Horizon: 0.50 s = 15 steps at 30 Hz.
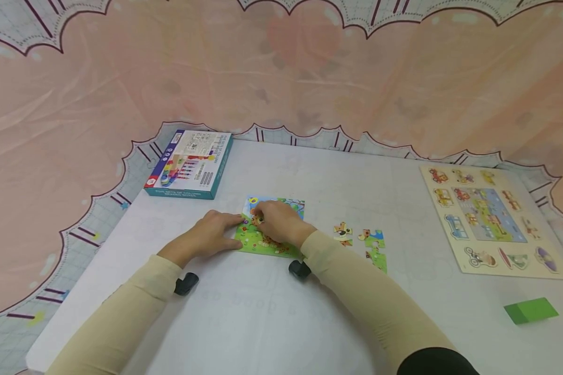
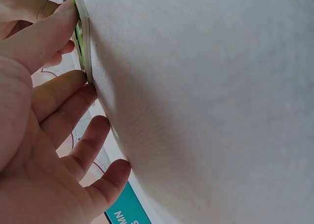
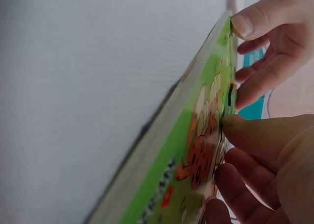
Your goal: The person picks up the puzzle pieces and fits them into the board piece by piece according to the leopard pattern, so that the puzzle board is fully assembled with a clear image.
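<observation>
A green jigsaw puzzle (image 1: 268, 246) with an orange animal picture (image 3: 198, 158) lies flat on the white table (image 1: 272, 312). My left hand (image 1: 214, 233) lies beside its left edge, with straight fingers (image 2: 59, 94) against the side and the thumb (image 3: 250, 19) on the corner. My right hand (image 1: 276, 221) arches over the picture. Its thumb (image 3: 241, 132) and curled fingers (image 3: 234, 185) pinch an orange puzzle piece (image 1: 257, 220) that sits down in the picture. Loose pieces (image 1: 342, 232) and a joined green cluster (image 1: 376, 251) lie to the right of the puzzle.
A teal game box (image 1: 190, 164) sits at the back left. A wooden vehicle peg puzzle (image 1: 492, 219) lies at the right, with a green block (image 1: 530, 310) near the front right. A pink patterned cloth (image 1: 281, 78) surrounds the table.
</observation>
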Tool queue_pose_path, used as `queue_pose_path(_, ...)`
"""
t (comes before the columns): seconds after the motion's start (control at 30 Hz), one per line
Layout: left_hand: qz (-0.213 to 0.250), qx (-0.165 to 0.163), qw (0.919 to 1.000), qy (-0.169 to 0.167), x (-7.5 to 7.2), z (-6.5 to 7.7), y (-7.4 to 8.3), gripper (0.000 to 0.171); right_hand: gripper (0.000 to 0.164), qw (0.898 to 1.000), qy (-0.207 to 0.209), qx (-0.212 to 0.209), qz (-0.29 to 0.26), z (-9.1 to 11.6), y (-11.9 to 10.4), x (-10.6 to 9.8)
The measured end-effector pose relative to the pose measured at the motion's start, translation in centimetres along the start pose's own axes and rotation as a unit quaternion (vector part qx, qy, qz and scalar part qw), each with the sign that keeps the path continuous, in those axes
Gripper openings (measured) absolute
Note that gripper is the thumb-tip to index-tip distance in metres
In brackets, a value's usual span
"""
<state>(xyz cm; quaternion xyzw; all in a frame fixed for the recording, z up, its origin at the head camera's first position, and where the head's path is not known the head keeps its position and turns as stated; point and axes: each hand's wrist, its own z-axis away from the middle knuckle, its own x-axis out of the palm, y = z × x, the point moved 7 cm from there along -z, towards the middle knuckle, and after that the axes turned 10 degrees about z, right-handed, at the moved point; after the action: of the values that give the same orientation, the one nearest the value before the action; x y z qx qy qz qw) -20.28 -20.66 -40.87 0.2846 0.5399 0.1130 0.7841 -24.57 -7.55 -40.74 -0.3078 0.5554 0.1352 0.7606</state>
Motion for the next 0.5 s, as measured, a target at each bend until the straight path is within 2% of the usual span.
queue_pose_path(0.2,0.001,0.004,1.0,0.001,0.06,-0.07,-0.01,0.066,0.036,1.0,0.001,0.008,-0.002,-0.06,0.05,0.01)
queue_pose_path(0.5,-0.003,0.006,1.0,0.003,0.07,-0.12,-0.08,0.066,0.044,1.0,0.0,0.013,-0.005,0.07,0.09,0.19)
